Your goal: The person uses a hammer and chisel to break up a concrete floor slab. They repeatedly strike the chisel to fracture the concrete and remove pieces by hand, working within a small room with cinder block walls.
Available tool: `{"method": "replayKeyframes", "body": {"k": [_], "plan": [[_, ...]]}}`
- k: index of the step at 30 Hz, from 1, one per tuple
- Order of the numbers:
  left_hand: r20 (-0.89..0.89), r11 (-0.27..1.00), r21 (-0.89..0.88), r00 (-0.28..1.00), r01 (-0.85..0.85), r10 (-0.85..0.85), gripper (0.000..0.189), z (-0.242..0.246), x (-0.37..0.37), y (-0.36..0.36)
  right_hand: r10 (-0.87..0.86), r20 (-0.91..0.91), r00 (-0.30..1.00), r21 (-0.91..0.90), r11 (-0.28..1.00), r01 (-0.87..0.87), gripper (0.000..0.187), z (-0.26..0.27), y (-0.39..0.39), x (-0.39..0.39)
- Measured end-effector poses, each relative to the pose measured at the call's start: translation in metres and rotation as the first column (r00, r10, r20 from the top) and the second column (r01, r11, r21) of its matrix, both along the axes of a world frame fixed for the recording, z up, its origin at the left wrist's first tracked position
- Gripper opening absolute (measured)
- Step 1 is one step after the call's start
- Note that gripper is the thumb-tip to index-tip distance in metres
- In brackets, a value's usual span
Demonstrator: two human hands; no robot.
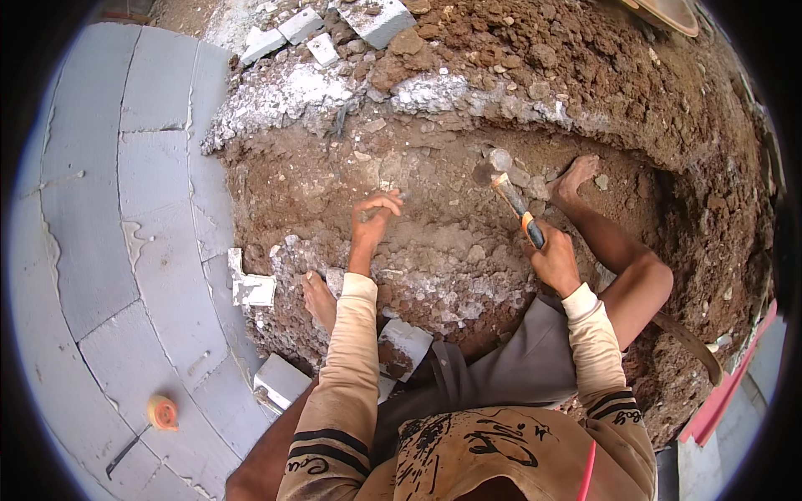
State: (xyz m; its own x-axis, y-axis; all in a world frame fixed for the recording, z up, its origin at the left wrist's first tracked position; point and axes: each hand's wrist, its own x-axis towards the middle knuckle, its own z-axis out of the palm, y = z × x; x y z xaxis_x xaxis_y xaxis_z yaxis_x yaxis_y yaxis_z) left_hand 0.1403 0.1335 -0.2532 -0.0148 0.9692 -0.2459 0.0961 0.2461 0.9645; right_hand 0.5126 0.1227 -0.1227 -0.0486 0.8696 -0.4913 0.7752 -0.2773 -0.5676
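Note:
My right hand (554, 257) is closed around the black and orange handle of a hammer (517, 206). The pale round head of the hammer is near several stones (536, 187) in the trench bottom, beside my bare right foot. Over the packed soil (432, 188) to the left, my left hand (376, 216) has its fingers bent, with a small greyish thing at the fingertips; what it is, and whether it is gripped, I cannot tell. My left foot rests on rubble under the left forearm.
A grey block wall (156, 169) borders the trench on the left, with an orange container (163, 413) by it. Broken white blocks (379, 22) and heaped brown soil (564, 56) lie at the top. A block piece (407, 344) sits near my legs; a curved strip (689, 344) is at right.

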Motion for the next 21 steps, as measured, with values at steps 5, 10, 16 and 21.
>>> {"method": "replayKeyframes", "body": {"k": [5, 10, 16, 21], "plan": [[-0.123, 0.994, -0.023, 0.987, -0.109, 0.105, 0.018, -0.006, -0.028, 0.034, -0.009, -0.022, 1.000, -0.012, 1.000, 0.008, 0.029, 0.000, -0.002, -0.001], [-0.220, 0.972, -0.141, 0.963, -0.187, 0.153, 0.015, -0.007, -0.024, 0.045, 0.009, -0.012, 1.000, -0.043, 0.999, -0.009, 0.032, 0.007, 0.001, -0.010], [-0.237, 0.977, -0.058, 0.953, -0.206, 0.187, 0.014, -0.019, -0.017, 0.047, 0.058, -0.116, 0.992, 0.087, 0.995, -0.048, 0.026, 0.030, 0.018, -0.035], [-0.328, 0.992, -0.028, 0.939, -0.120, 0.105, 0.015, -0.021, -0.019, 0.057, 0.101, -0.139, 0.985, 0.204, 0.976, -0.072, 0.022, 0.088, 0.047, -0.063]]}}
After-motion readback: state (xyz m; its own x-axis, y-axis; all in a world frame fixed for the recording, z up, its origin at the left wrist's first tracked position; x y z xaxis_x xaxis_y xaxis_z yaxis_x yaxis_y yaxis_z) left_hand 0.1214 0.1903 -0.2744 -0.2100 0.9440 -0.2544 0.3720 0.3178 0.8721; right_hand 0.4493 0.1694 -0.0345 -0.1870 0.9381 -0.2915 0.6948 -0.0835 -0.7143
